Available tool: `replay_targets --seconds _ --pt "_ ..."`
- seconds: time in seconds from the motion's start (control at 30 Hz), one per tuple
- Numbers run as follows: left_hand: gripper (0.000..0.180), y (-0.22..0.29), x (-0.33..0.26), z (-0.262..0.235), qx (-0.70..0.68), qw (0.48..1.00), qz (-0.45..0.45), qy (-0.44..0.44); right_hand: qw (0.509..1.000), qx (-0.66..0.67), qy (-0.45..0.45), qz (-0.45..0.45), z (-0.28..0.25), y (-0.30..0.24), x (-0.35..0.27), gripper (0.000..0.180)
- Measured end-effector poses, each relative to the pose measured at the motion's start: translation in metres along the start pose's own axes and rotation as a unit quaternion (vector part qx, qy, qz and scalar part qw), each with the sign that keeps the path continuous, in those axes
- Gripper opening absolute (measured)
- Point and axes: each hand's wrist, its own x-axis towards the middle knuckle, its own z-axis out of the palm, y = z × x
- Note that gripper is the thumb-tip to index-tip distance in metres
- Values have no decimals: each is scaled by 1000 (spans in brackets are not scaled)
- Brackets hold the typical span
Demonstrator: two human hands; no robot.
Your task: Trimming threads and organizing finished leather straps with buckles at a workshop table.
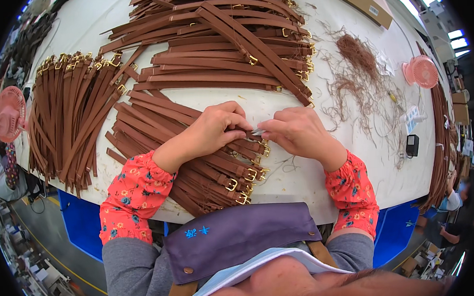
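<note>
Close fingertip work over buckled straps, with little room between tool and finger.
At 8 o'clock from the fingertips lies the brown strap pile; the left hand pinches, seemingly on a partly hidden strap; the right hand grips a small pale tool. A slip could nick strap or finger; sweeping wide, the right sleeve could drag loose threads from 2 o'clock.

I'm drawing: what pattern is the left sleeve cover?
The left sleeve cover is red with flowers, clearest in the head view.
</note>
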Motion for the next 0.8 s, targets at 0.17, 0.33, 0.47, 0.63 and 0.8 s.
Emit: replay_targets --seconds 0.17,0.33,0.47,0.63,0.8 --pt "24 -1 0 0 4 1000 5 1 999 -9 -48 -22 -7 4 11 14" --pt "24 -2 0 0 -6 1000 7 -4 992 -60 -93 -64 -17 2 21 16" --pt "24 -1 0 0 -9 1000 0 -5 991 -44 -110 -58 -17 6 25 16" --pt "25 1 2 -1 -14 1000 -8 -17 988 104 -111 -1 -3 18 14 14" --pt "25 -1 0 -1 -1 1000 -4 -15 990 117 -79 4 6 17 12 11"
